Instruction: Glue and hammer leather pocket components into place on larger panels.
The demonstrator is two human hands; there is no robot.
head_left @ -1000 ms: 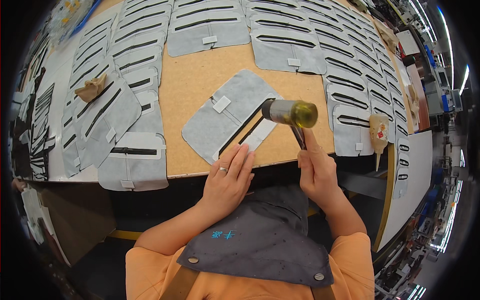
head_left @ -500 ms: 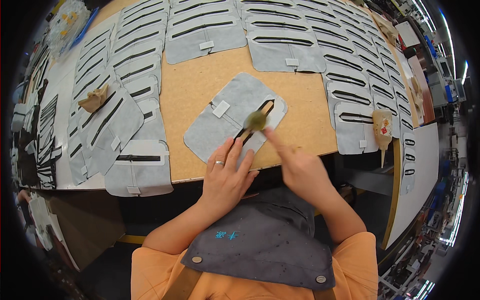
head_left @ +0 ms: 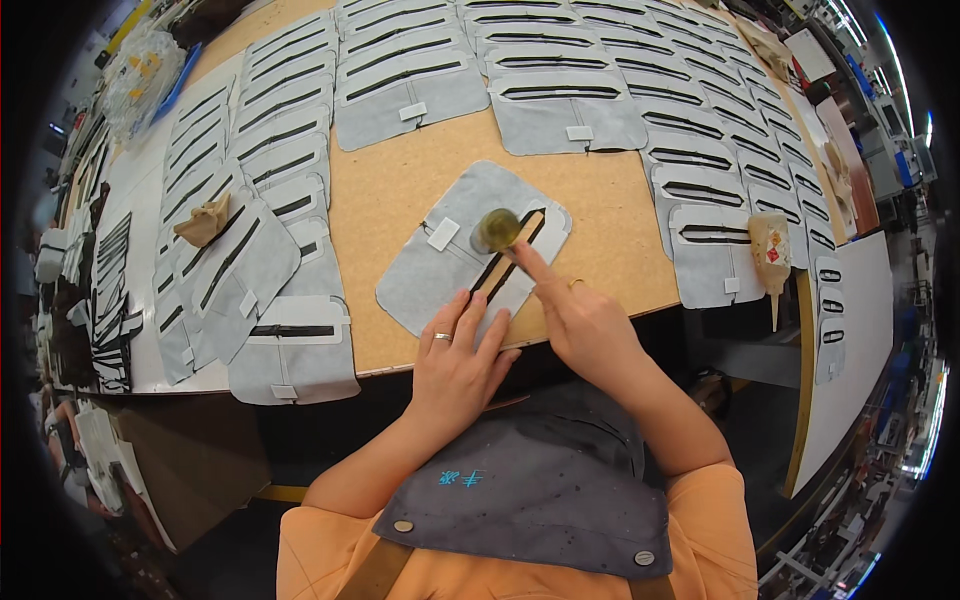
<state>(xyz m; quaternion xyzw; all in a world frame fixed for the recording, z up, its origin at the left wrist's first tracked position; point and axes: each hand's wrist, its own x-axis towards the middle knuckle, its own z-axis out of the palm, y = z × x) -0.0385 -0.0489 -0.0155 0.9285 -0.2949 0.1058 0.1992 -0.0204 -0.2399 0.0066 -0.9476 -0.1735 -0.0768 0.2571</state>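
Observation:
A grey rounded fabric panel (head_left: 410, 275) lies slanted on the board in front of me. It has a white tag (head_left: 443, 235) and a slot edged in black, with tan board showing through. My left hand (head_left: 462, 345) rests on its near edge, fingers apart and flat beside the slot's lower end. Above the slot, my right hand (head_left: 585, 320) is closed on a hammer (head_left: 499, 231) with a round, yellowish-green metal head. The index finger stretches toward the head, and the handle is mostly hidden by the hand. Whether the head touches the panel I cannot tell.
Overlapping rows of similar grey panels (head_left: 565, 122) line the back and both sides of the tan board (head_left: 620, 235). A glue bottle (head_left: 770, 250) with a thin nozzle lies at the right. Left are a crumpled brown piece (head_left: 203, 222), black strips (head_left: 112, 300) and a clear plastic bag (head_left: 140, 80).
The hammer head has moved slightly left off the slot, and the right hand with it. My left hand keeps its place on the panel. The whole view has shifted a little.

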